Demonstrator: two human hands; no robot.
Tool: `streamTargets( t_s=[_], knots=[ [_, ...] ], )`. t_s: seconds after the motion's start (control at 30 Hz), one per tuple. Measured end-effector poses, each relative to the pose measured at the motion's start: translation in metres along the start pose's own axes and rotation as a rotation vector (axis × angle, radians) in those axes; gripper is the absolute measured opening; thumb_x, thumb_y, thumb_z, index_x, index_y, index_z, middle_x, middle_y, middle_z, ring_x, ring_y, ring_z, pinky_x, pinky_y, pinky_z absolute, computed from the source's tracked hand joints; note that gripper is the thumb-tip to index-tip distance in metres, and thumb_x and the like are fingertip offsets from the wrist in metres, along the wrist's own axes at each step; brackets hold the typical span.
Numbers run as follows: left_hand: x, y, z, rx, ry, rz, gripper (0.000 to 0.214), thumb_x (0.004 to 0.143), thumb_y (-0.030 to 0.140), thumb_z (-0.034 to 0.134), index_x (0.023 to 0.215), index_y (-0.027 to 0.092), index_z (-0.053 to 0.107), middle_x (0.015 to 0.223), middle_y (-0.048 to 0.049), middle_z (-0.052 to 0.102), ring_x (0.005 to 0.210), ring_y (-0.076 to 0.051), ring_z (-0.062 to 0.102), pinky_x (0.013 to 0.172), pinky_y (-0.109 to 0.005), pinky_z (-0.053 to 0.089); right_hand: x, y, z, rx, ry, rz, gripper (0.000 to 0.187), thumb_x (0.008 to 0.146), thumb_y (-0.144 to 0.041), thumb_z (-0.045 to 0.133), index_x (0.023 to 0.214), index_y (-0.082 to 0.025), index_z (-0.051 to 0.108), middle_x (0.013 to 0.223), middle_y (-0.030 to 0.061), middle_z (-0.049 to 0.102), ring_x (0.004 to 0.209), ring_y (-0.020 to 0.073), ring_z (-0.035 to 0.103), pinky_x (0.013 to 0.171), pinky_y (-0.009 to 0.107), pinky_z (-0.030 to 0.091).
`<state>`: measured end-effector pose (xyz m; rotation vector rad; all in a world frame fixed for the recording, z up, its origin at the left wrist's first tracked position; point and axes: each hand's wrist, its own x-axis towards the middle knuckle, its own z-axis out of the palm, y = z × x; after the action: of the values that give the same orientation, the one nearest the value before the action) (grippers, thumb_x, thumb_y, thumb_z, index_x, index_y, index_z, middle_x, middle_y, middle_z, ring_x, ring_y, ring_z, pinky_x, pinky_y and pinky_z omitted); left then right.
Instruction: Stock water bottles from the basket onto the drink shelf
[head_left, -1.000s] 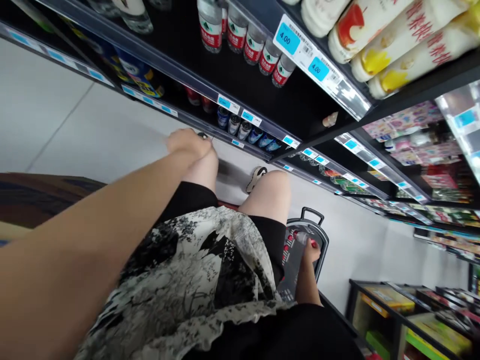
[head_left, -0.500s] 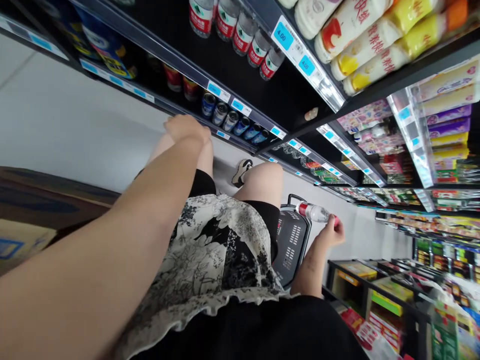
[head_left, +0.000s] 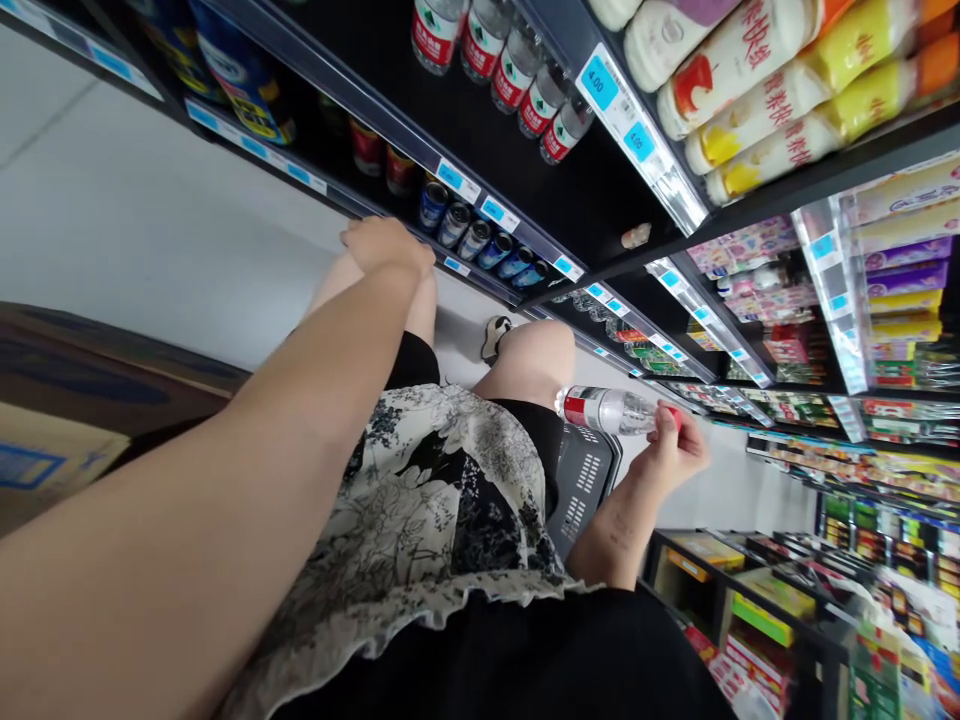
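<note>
My left hand [head_left: 386,245] lies draped over my left knee with nothing in it, its fingers loosely extended. In my right hand [head_left: 679,445] is a clear plastic water bottle [head_left: 607,410] with a red and white label, pinched at its red cap. The bottle tilts sideways in view, its base close to my right knee. Beneath it, a dark grey shopping basket [head_left: 581,490] shows in part beside my right leg; the bottle and my leg hide the rest.
Similar water bottles [head_left: 514,75] stand on the shelf ahead, with blue drink cans [head_left: 495,250] lower down. Milk drink bottles [head_left: 765,70] fill a higher shelf. A cardboard box [head_left: 52,465] is at the left, and a low display rack [head_left: 727,590] holds boxed goods at the right.
My right hand has raised the bottle from over the basket toward me, and its base is now by my right knee. My left hand stays on the knee; the view has shifted slightly.
</note>
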<state>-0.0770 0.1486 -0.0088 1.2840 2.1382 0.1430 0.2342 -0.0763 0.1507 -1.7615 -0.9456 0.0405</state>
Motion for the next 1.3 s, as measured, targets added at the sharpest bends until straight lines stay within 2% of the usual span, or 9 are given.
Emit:
streamTargets(
  t_s=[0.27, 0.37, 0.47, 0.6, 0.8, 0.93, 1.07, 1.23, 1.3],
  knots=[
    [0.004, -0.001, 0.007, 0.022, -0.007, 0.032, 0.093, 0.080, 0.085, 0.035, 0.057, 0.001, 0.004, 0.051, 0.0068, 0.005, 0.129, -0.018, 0.039, 0.070, -0.047, 0.008, 0.000, 0.009, 0.020, -0.078, -0.230, -0.014, 0.039, 0.072, -0.046, 0.079, 0.086, -0.010, 0.075, 0.079, 0.0067, 0.072, 0.062, 0.0108, 0.056, 0.058, 0.023, 0.044],
    [0.008, -0.002, 0.012, -0.009, 0.008, 0.044, 0.091, 0.076, 0.091, 0.024, 0.053, 0.004, 0.012, 0.051, 0.0016, 0.036, 0.134, -0.022, 0.038, 0.073, -0.045, 0.012, 0.006, 0.011, 0.026, -0.112, -0.282, -0.001, 0.046, 0.075, -0.053, 0.075, 0.092, -0.010, 0.073, 0.078, 0.0054, 0.069, 0.062, 0.0101, 0.055, 0.059, 0.023, 0.044],
    [0.012, -0.001, 0.016, 0.012, 0.040, -0.015, 0.088, 0.062, 0.096, 0.022, 0.057, 0.009, 0.039, 0.088, -0.0177, 0.070, 0.136, -0.027, 0.043, 0.085, -0.042, 0.027, 0.010, 0.013, 0.034, -0.103, -0.290, -0.027, 0.046, 0.079, -0.057, 0.070, 0.092, -0.012, 0.070, 0.083, 0.0055, 0.068, 0.075, 0.0142, 0.062, 0.071, 0.027, 0.051],
    [0.018, -0.005, 0.015, 0.039, 0.039, -0.050, 0.108, 0.053, 0.095, 0.023, 0.096, 0.004, 0.063, 0.132, -0.0280, 0.060, 0.138, -0.031, 0.045, 0.095, -0.045, 0.037, 0.009, 0.021, 0.047, 0.004, -0.285, 0.020, 0.042, 0.082, -0.055, 0.067, 0.096, -0.016, 0.063, 0.093, 0.0043, 0.066, 0.085, 0.0153, 0.063, 0.080, 0.029, 0.052],
    [0.025, -0.014, 0.007, 0.030, 0.008, -0.069, 0.119, 0.048, 0.098, 0.023, 0.106, 0.002, 0.063, 0.136, -0.0256, 0.058, 0.144, -0.034, 0.039, 0.099, -0.049, 0.038, 0.008, 0.044, 0.058, 0.184, -0.279, 0.219, 0.049, 0.074, -0.057, 0.075, 0.101, -0.019, 0.058, 0.095, 0.0029, 0.063, 0.079, 0.0151, 0.064, 0.073, 0.030, 0.054],
    [0.025, -0.017, 0.003, 0.005, -0.006, -0.063, 0.112, 0.063, 0.093, 0.027, 0.114, -0.002, 0.060, 0.137, -0.0296, 0.056, 0.148, -0.039, 0.030, 0.099, -0.052, 0.038, 0.014, 0.050, 0.057, 0.153, -0.213, 0.169, 0.055, 0.064, -0.058, 0.081, 0.094, -0.017, 0.060, 0.089, 0.0018, 0.062, 0.077, 0.0149, 0.062, 0.077, 0.032, 0.055],
    [0.026, -0.019, 0.001, 0.049, -0.019, -0.086, 0.098, 0.072, 0.081, 0.037, 0.123, 0.000, 0.058, 0.141, -0.0259, 0.055, 0.148, -0.032, 0.034, 0.101, -0.048, 0.039, 0.019, 0.043, 0.053, 0.133, -0.231, 0.100, 0.056, 0.059, -0.046, 0.087, 0.098, -0.017, 0.060, 0.094, 0.0021, 0.064, 0.082, 0.0142, 0.062, 0.084, 0.032, 0.054],
    [0.026, -0.021, -0.002, -0.085, -0.044, -0.090, 0.093, 0.078, 0.078, 0.039, 0.128, 0.002, 0.057, 0.144, -0.0255, 0.052, 0.154, -0.039, 0.012, 0.110, -0.057, 0.030, 0.021, 0.035, 0.049, 0.109, -0.242, 0.077, 0.060, 0.063, -0.042, 0.087, 0.108, -0.017, 0.056, 0.098, 0.0030, 0.064, 0.089, 0.0151, 0.064, 0.084, 0.030, 0.054],
    [0.024, -0.020, -0.004, -0.103, -0.043, -0.107, 0.081, 0.084, 0.068, 0.049, 0.129, 0.001, 0.056, 0.144, -0.0259, 0.052, 0.151, -0.041, 0.021, 0.112, -0.058, 0.029, 0.021, 0.034, 0.047, 0.125, -0.259, 0.100, 0.063, 0.064, -0.040, 0.086, 0.113, -0.015, 0.055, 0.100, 0.0048, 0.065, 0.091, 0.0154, 0.064, 0.084, 0.029, 0.052]
  ],
)
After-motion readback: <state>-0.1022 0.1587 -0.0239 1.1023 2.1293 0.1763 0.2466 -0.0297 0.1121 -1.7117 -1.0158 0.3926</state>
